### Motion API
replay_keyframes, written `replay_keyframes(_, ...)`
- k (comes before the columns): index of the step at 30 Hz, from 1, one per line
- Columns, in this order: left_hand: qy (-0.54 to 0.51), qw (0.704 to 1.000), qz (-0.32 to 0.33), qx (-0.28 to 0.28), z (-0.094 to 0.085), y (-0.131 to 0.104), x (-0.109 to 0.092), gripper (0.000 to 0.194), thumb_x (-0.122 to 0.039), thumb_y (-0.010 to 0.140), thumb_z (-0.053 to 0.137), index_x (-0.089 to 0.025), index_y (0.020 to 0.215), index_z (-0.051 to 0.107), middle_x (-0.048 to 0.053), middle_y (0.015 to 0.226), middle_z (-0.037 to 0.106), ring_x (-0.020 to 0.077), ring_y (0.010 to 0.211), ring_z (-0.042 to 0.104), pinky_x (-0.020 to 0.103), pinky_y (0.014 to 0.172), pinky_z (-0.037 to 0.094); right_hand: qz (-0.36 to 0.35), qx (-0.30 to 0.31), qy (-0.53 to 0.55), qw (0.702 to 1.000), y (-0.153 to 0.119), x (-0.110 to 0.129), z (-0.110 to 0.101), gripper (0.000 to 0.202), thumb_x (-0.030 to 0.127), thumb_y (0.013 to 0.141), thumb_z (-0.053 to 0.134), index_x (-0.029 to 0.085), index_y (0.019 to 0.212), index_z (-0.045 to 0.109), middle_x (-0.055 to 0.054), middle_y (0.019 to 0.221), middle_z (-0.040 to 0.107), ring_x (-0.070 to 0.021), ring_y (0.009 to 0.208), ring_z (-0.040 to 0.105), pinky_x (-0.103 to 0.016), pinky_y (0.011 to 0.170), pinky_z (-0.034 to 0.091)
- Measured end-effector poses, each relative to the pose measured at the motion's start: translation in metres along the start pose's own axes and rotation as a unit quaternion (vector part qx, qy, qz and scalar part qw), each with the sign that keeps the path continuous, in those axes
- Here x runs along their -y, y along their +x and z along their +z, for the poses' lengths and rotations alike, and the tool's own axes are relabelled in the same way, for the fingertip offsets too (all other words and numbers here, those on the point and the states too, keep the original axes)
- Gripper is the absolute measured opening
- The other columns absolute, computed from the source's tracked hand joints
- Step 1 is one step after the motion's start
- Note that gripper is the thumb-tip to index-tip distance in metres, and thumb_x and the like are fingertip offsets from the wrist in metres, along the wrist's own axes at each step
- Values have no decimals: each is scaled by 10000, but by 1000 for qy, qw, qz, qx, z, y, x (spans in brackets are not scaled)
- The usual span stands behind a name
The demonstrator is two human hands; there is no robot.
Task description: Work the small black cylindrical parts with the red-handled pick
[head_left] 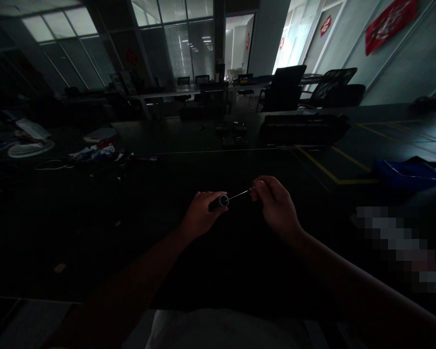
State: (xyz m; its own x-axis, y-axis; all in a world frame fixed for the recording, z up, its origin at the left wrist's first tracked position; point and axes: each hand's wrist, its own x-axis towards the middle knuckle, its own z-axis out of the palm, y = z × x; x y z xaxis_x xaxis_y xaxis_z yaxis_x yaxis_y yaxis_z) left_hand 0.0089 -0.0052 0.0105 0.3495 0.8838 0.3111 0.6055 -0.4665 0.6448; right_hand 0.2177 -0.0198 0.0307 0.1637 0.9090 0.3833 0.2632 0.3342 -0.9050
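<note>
My left hand [202,213] is closed around a short dark cylinder, whose round, light-rimmed end [224,200] faces right and toward me. It could be a flashlight or a piece of tube; the dimness hides which. Between the fingertips of my right hand [276,203] is a thin shiny metal rod [240,194]. Its far tip reaches the ringed end of the cylinder; whether it goes inside, I cannot tell. My fingers cover the rod's other end. Both hands are above the dark table [160,194].
Cluttered papers and small items [98,151] lie at the back left. A long black object [305,128] stands at the back right. Farther right is a blue bag-like item [409,173] near yellow tape lines [356,182]. Office chairs [285,87] stand beyond the table.
</note>
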Motion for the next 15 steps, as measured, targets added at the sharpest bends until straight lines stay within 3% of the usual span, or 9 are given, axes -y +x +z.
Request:
replay_keyframes(7,-2,1000,-6,-3,2,1,1,374,-228,851,742,-292,1213,675,28,1163,721,241,1079,638,465,1042,439,-19,12,-38,999,-4,6,1,169,381,959,525,233,965,605,-12,751,661,-171,714,631,-330,685,489)
replay_keyframes(10,8,1000,1,-1,3,0,3,375,-242,853,747,-291,1217,672,29,1153,722,238,1077,638,480,1066,415,-29,-8,-109,994,-6,10,-2,236,446,915,607,231,818,622,-10,725,670,-162,655,611,-307,614,452)
replay_keyframes(13,17,1000,14,2,4,-1,4,392,-245,864,740,-288,1243,651,27,1166,717,233,1096,634,509,1103,370,-61,-27,-180,981,-8,14,-5,423,506,850,686,232,582,507,20,565,563,-126,516,498,-282,509,363)
replay_keyframes(15,22,1000,16,1,5,-2,5,398,-242,865,741,-284,1249,645,32,1179,714,236,1110,631,518,1113,354,-78,-24,-204,975,-9,17,-5,476,511,851,684,234,541,451,33,511,503,-113,469,445,-280,483,332)
